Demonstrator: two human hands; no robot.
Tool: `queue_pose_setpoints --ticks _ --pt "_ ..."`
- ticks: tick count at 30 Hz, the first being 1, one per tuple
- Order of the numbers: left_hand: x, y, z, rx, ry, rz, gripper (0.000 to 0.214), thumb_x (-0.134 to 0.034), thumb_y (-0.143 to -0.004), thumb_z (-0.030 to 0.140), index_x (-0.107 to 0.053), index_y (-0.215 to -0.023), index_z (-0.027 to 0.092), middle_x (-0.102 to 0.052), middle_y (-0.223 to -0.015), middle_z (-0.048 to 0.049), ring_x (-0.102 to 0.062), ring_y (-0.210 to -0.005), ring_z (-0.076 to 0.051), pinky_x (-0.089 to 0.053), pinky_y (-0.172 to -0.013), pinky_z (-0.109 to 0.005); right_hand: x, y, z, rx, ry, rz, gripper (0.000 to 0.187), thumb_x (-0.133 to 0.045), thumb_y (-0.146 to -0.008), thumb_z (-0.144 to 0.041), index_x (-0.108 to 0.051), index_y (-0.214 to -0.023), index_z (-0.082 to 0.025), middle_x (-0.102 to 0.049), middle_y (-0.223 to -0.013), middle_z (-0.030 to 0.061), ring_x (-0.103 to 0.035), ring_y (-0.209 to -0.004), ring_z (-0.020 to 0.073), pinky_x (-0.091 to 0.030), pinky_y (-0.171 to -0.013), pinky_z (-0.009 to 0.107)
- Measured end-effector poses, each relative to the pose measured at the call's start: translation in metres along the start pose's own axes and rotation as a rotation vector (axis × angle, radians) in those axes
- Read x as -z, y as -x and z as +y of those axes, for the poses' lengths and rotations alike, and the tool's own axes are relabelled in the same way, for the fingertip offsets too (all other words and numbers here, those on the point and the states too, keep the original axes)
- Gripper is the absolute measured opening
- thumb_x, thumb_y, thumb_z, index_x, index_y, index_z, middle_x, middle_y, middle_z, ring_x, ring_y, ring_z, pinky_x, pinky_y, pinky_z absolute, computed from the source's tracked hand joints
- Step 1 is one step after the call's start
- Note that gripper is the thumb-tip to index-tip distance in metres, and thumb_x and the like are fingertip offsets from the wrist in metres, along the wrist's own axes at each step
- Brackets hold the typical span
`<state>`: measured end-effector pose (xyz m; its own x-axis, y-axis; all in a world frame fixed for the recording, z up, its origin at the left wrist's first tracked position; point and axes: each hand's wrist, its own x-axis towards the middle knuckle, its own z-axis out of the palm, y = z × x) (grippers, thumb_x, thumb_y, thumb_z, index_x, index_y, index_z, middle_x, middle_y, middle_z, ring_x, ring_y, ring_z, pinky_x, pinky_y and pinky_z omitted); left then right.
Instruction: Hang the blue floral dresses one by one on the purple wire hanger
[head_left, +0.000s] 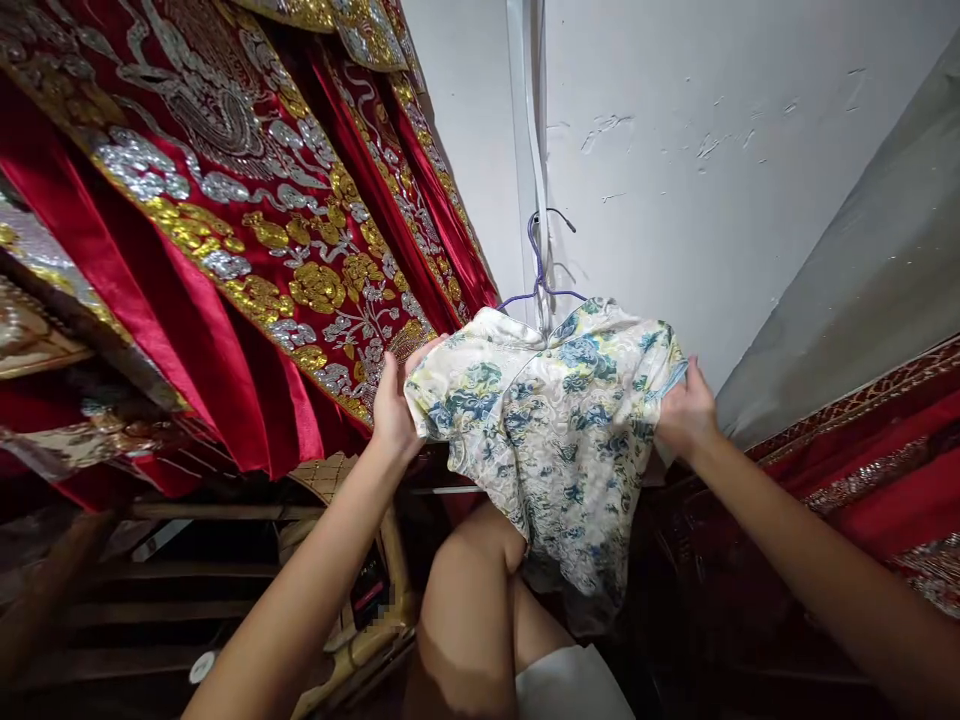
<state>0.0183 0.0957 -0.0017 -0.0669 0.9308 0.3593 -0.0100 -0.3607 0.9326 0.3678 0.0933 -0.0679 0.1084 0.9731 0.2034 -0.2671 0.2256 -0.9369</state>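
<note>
A white short-sleeved blouse with blue, green and yellow flowers hangs upright in front of me. The purple wire hanger inside it is hooked at a pale vertical strip on the wall. At the blouse's left sleeve, my left hand grips the edge, thumb up and fingers partly hidden behind the fabric. My right hand holds the cuff of the opposite sleeve, its fingertips also covered by cloth. Between them the sleeves are spread outward, and the lower hem hangs in shadow.
Red fabric panels with gold and silver sequins hang on the left. Behind the blouse stands a white wall with chipped paint. Bamboo-like framing is low on the left, close to my bent knee. More red decorated cloth lies at right.
</note>
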Motion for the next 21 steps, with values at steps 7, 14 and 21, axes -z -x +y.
queue_pose_setpoints --ticks 7,14,21 --pt "0.004 -0.029 0.037 -0.029 -0.28 -0.219 0.05 -0.062 -0.084 0.067 -0.067 -0.074 0.017 -0.065 -0.068 -0.0039 -0.058 -0.063 -0.017 -0.045 -0.059 -0.028 -0.041 -0.014 -0.092 0.125 -0.047 -0.057 0.059 -0.05 -0.09 -0.065 -0.06 -0.134 -0.027 -0.071 -0.123 0.0089 -0.061 -0.127 0.0331 -0.052 -0.102 0.054" --pt "-0.001 -0.011 0.003 -0.243 -0.399 0.189 0.063 -0.046 -0.089 0.076 -0.046 -0.056 0.022 -0.042 -0.054 0.0022 -0.037 -0.051 -0.013 -0.03 -0.051 -0.029 -0.081 0.073 -0.094 0.139 0.282 -0.792 0.05 -0.056 -0.092 -0.065 -0.079 -0.107 -0.023 -0.069 -0.13 0.0128 -0.06 -0.128 0.0349 -0.044 -0.112 0.05" --pt "-0.052 0.037 0.015 0.045 0.441 -0.059 0.077 -0.03 -0.091 0.082 -0.048 -0.048 0.02 -0.048 -0.049 -0.001 -0.044 -0.044 -0.011 -0.042 -0.05 -0.026 -0.088 0.084 -0.039 0.74 0.875 -0.689 0.083 -0.07 -0.087 -0.027 -0.03 -0.16 -0.023 -0.024 -0.168 0.0176 -0.026 -0.153 0.0377 -0.032 -0.119 0.062"
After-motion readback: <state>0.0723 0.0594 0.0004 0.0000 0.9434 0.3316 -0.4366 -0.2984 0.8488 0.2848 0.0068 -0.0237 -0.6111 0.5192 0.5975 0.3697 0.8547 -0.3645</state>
